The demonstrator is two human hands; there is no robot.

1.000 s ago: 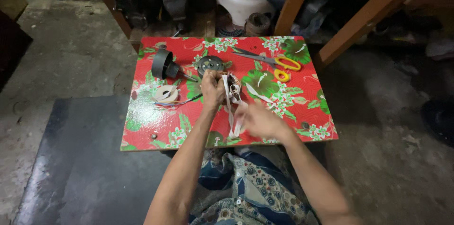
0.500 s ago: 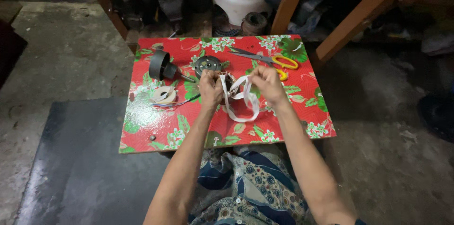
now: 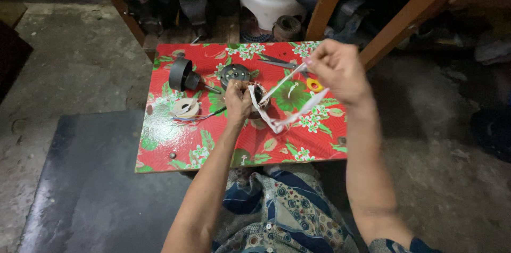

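- White tape strip [image 3: 290, 117] is running from the left hand up to the right hand, sagging in a loop over the red floral tabletop [image 3: 170, 141] between them.
- Left hand [image 3: 238, 100] is closing around a small dark round part [image 3: 259, 95], holding it just above the table near the middle; one end of the strip is sitting at that part.
- Right hand [image 3: 336, 69] is raised above the table's right half, fingers pinching tight on the far end of the strip and pulling it taut on the upper run.
- Lower run of the strip is hanging slack, dipping close to the tabletop; cannot tell if it is touching.
- Black round housing [image 3: 182, 75] is lying on its side at the table's left rear.
- Grey disc-shaped part [image 3: 235, 73] is sitting just behind the left hand.
- Tan tape roll [image 3: 187, 108] with thin wires is lying left of the left hand.
- Scissors [image 3: 285, 63] with orange-yellow handles are lying behind the hands, partly hidden by the right hand.
- White bucket [image 3: 269, 3] is standing on the floor beyond the table.
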